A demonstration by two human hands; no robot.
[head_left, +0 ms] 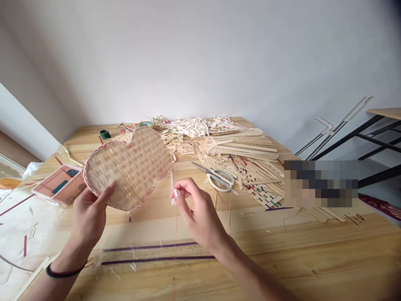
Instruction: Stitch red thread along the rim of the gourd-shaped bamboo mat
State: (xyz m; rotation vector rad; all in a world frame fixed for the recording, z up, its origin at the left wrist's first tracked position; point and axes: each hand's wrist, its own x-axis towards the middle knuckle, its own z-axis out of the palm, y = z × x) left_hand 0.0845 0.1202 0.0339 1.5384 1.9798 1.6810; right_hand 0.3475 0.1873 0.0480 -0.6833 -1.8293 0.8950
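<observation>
My left hand (pixel 90 213) grips a lobed, woven bamboo panel (pixel 128 171) by its lower left edge, thumb on the front face. A pinkish-white binding with red stitches runs along its rim. From the panel's right edge hangs a narrow white ribbon (pixel 172 175). My right hand (pixel 196 209) is closed in a pinch on this ribbon, thumb against forefinger. Below those fingers a thin red thread (pixel 176 225) hangs down; whether a needle is in the pinch cannot be made out. Scissors (pixel 219 177) with pale handles lie partly open behind my right hand.
Bamboo strips (pixel 244 146) and white ribbon scraps (pixel 197 125) pile up at the back. A woven piece (pixel 265 196) lies at right. A pink box (pixel 59 184) and a green spool (pixel 105 134) stand left. Two purple strips (pixel 150 246) lie in front. A blurred patch hides part of the right.
</observation>
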